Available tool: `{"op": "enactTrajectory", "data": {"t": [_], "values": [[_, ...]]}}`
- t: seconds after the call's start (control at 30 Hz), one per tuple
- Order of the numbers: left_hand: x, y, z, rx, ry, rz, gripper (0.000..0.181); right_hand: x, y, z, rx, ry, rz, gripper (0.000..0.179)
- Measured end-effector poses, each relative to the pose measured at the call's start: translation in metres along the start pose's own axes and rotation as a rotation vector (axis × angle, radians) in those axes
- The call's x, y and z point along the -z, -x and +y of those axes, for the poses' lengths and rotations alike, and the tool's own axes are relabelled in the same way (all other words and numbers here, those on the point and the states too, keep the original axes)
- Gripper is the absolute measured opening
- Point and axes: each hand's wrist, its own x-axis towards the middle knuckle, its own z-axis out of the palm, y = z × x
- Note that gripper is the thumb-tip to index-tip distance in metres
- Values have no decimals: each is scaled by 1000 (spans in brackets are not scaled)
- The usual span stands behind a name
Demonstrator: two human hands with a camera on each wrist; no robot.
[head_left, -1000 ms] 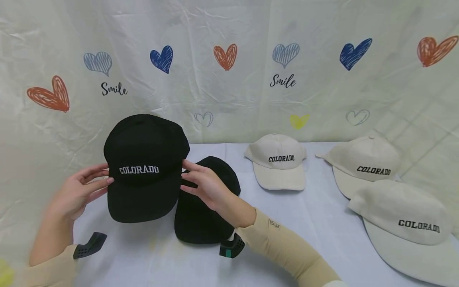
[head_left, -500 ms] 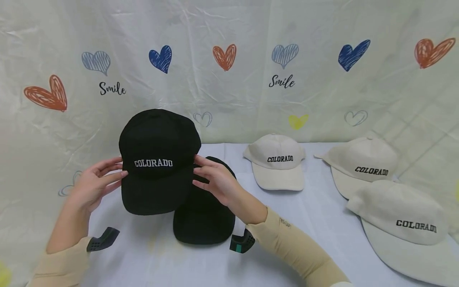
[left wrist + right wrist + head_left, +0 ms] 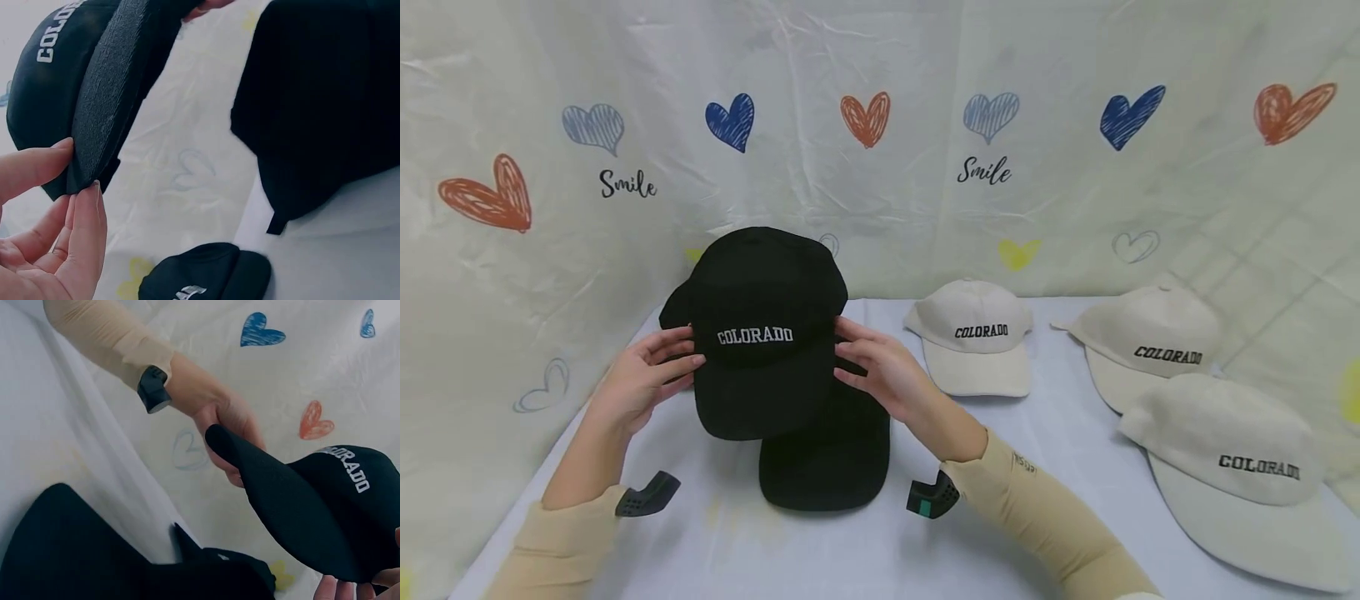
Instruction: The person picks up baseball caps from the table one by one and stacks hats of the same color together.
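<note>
Over the table point(image 3: 820, 557), left hand point(image 3: 642, 377) and right hand point(image 3: 891, 372) pinch a black COLORADO baseball cap point(image 3: 763, 358) by its sides, so I'd guess it's not set down yet, unlike the beige caps point(image 3: 972, 346).

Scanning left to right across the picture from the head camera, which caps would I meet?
Raised black COLORADO cap → lone cream cap → overlapping pair of cream caps. Other black caps, partly hidden behind the first, are left out.

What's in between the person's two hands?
A held-up black cap with COLORADO on it: the left hand grips one side, the right hand the other. The head view shows it.
</note>
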Motion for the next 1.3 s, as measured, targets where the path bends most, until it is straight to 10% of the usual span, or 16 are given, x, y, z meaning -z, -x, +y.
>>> {"op": "enactTrajectory", "data": {"t": [1.3], "values": [[-61,-47,-15,114,83,-88,54,64,4,5,-3,28,175,59]]}}
